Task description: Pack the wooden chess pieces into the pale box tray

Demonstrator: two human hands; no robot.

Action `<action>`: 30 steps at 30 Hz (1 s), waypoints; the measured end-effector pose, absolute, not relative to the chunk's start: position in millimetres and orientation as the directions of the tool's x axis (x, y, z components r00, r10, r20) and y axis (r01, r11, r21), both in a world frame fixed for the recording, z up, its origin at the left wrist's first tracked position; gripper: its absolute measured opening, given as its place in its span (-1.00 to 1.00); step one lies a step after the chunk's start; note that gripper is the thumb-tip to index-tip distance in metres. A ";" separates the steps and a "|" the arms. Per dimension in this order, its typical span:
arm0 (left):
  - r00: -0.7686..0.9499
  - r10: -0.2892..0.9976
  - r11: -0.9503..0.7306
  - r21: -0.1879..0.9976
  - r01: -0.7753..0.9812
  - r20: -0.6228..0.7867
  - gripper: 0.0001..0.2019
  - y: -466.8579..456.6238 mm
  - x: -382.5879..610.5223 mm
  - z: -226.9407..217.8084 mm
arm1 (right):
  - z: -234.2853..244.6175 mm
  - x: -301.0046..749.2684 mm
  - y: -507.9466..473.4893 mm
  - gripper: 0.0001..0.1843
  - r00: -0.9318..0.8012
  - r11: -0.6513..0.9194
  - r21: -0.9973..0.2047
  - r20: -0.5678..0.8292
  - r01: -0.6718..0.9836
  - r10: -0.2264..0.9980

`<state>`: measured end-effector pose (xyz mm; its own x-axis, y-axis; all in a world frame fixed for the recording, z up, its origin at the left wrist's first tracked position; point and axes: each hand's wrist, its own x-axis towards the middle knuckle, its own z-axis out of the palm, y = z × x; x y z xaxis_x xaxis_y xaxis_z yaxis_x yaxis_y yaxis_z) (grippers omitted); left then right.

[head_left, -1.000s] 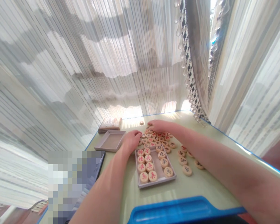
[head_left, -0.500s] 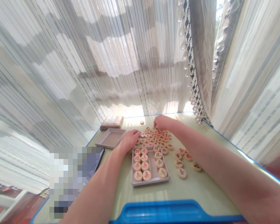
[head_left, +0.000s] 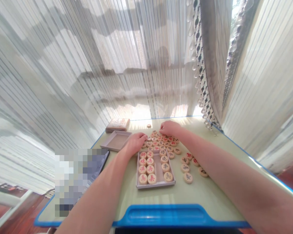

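Round wooden Chinese chess pieces [head_left: 160, 143] with red and black characters lie in a loose pile mid-table. In front of them is a shallow box tray [head_left: 158, 186]; two columns of red pieces [head_left: 150, 161] fill its left side and one column of black pieces [head_left: 165, 167] its right, with a bare strip between. My left hand [head_left: 137, 141] rests at the pile's left edge, fingers stretched out against the pieces. At the pile's far side, my right hand [head_left: 170, 128] has its fingers curled together in a pinch, a piece partly showing at the fingertips.
An empty box lid [head_left: 116, 141] and a small package [head_left: 117, 124] lie back left. A dark-edged device [head_left: 97, 165], partly blurred out, is at the left. Several loose pieces [head_left: 188, 177] sit right of the tray. One piece [head_left: 148, 125] stands apart at the back, near the curtain [head_left: 146, 81].
My view has shifted slightly, so the tray and pieces appear a little higher. My right hand stays at the pile's far side, its fingers turned slightly. The left hand has barely moved.
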<state>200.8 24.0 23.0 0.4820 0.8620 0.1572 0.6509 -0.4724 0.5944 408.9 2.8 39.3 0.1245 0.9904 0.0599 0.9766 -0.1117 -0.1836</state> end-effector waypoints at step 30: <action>0.462 0.866 -0.460 0.668 0.585 0.192 -0.69 23.3 197.5 19.7 | 61.8 344.1 -119.7 -0.74 0.058 0.323 -0.511 0.597 0.797 0.800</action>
<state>197.5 23.3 19.7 0.4621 0.8658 0.1921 0.5849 -0.4603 0.6678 344.1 -119.7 61.8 0.0583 0.8004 0.5967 0.7970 0.3226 -0.5107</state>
